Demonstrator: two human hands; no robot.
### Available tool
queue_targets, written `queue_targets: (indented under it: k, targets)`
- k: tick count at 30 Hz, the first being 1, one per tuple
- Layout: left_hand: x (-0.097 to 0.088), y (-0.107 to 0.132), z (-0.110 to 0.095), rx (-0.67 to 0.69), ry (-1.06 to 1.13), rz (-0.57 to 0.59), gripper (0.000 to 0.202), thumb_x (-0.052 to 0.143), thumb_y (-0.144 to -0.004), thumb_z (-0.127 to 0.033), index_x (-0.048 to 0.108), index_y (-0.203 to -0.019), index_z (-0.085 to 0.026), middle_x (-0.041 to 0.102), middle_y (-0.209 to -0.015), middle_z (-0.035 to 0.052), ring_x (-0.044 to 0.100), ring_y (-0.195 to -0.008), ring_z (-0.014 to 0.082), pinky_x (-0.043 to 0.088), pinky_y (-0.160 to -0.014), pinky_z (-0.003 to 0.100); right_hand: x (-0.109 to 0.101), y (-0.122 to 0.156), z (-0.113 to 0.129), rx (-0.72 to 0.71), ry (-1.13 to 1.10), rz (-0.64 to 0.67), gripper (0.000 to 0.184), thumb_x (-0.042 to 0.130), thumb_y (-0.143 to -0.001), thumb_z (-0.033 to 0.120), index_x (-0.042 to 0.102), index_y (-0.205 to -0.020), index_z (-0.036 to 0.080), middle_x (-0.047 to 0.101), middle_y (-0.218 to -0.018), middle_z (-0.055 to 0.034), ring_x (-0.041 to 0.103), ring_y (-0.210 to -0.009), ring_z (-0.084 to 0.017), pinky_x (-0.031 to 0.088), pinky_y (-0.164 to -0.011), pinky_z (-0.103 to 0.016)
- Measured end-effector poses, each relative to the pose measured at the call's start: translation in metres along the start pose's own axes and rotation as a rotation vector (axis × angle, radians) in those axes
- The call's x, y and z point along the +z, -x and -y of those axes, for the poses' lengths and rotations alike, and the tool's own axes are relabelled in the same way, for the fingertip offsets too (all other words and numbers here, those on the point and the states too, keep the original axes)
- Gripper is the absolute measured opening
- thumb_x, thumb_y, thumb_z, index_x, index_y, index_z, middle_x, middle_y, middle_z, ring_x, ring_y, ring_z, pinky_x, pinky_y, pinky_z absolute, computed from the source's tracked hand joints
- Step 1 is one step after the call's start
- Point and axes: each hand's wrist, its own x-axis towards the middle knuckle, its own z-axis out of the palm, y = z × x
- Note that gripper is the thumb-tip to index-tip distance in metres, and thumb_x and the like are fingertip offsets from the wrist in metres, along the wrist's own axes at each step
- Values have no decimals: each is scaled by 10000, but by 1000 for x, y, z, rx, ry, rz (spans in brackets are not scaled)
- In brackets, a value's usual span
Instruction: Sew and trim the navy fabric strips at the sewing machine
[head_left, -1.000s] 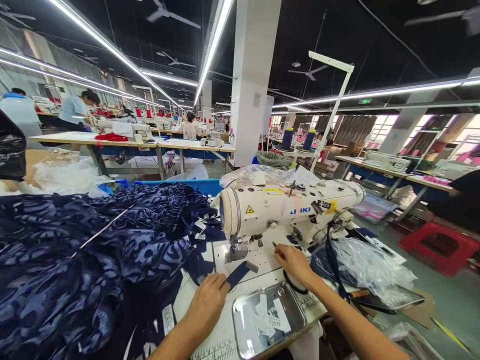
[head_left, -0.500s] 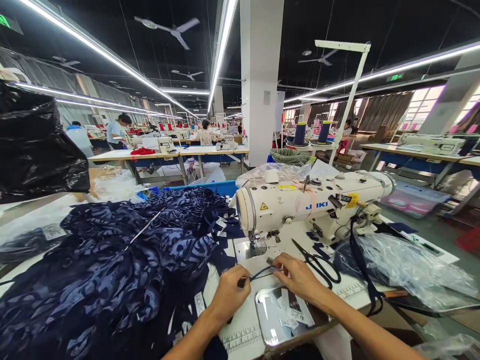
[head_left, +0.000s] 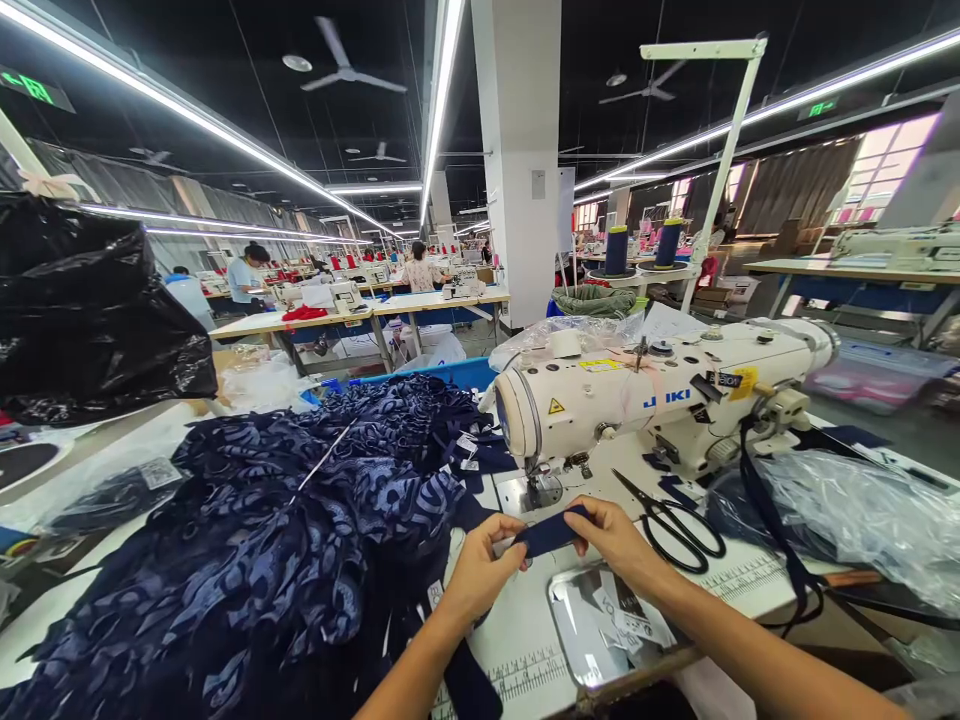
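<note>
My left hand and my right hand each pinch one end of a short navy fabric strip, held stretched between them just above the white table. The strip hangs in front of the needle of a cream Juki sewing machine. Black scissors lie on the table to the right of my right hand. A metal tray with white labels sits under my right wrist.
A big heap of navy patterned fabric covers the table's left side. Clear plastic bags lie at the right, a black plastic bag at the far left. Other people work at sewing tables beyond. A white pillar stands behind the machine.
A second ago my left hand lay on the strip and my right hand reached toward the scissors. Both hands have since come together, lifted the strip and pulled it flat between them.
</note>
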Motion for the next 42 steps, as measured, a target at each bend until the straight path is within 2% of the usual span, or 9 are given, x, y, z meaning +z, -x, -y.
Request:
queue_targets:
  k: [4, 8, 10, 14, 19, 24, 30, 36, 42]
  targets:
    - [-1, -1, 4, 29, -109, 3, 132, 561, -651, -264, 591, -631, -137, 577, -555, 5, 507, -544, 124, 389, -584, 242, -5, -2, -2, -36, 118, 24, 311, 396, -791, 450, 513, -717, 171, 470, -512, 41, 485, -500, -122, 406, -546, -263]
    - [-2, -2, 2, 34, -172, -36, 175, 549, -655, -314, 582, -620, -146, 571, -556, -4, 494, -549, 128, 365, -558, 229, -37, -3, -4, -98, 766, -35, 254, 378, -850, 327, 547, -961, 173, 617, -811, -39, 578, -734, -164, 438, -667, -276]
    - [-2, -2, 0, 44, -191, -40, 193, 551, -652, -337, 582, -610, -151, 570, -553, -5, 494, -546, 132, 364, -552, 229, -59, 0, -6, -50, 1048, -120, 207, 412, -837, 227, 568, -935, 134, 616, -910, -116, 572, -853, -234, 421, -737, -341]
    - [-1, -2, -3, 65, -228, -47, 212, 542, -662, -355, 592, -595, -160, 579, -546, 2, 528, -571, 154, 389, -587, 247, -95, 14, -13, 116, 1298, -204, 166, 442, -788, 110, 598, -838, 80, 621, -889, -199, 579, -870, -309, 417, -713, -374]
    - [0, -2, -2, 63, -216, -17, 194, 540, -675, -343, 582, -606, -167, 597, -558, 3, 564, -573, 164, 412, -622, 266, -105, 28, -23, 202, 1383, -137, 126, 500, -771, 165, 602, -826, 114, 646, -884, -150, 603, -857, -263, 421, -714, -305]
    - [1, 0, 1, 55, -138, 7, 176, 552, -691, -324, 568, -628, -161, 627, -567, 14, 576, -575, 159, 420, -654, 275, -110, 23, -32, 228, 1308, -97, 148, 447, -748, 144, 568, -821, 99, 636, -872, -177, 601, -816, -278, 408, -659, -316]
    - [2, 2, -1, 17, 47, 20, 233, 606, -666, -372, 551, -628, -150, 638, -568, 18, 567, -532, 136, 426, -604, 259, -129, 25, -46, 194, 1107, -20, 67, 419, -715, 203, 481, -704, 181, 616, -671, -35, 574, -639, -168, 412, -576, -248]
    - [4, 2, -1, -11, 178, 6, 309, 648, -630, -432, 546, -621, -141, 639, -557, 26, 566, -508, 131, 428, -576, 257, -112, 56, -49, -117, 881, -128, 186, 413, -788, 381, 453, -756, 201, 563, -631, 7, 531, -565, -140, 437, -542, -237]
    - [5, 5, -2, -10, 193, -10, 313, 647, -634, -436, 547, -621, -139, 644, -560, 29, 571, -514, 133, 426, -586, 261, -60, 68, -22, -604, 1133, -205, 217, 467, -813, 360, 527, -916, 178, 622, -831, -83, 576, -691, -189, 449, -594, -283]
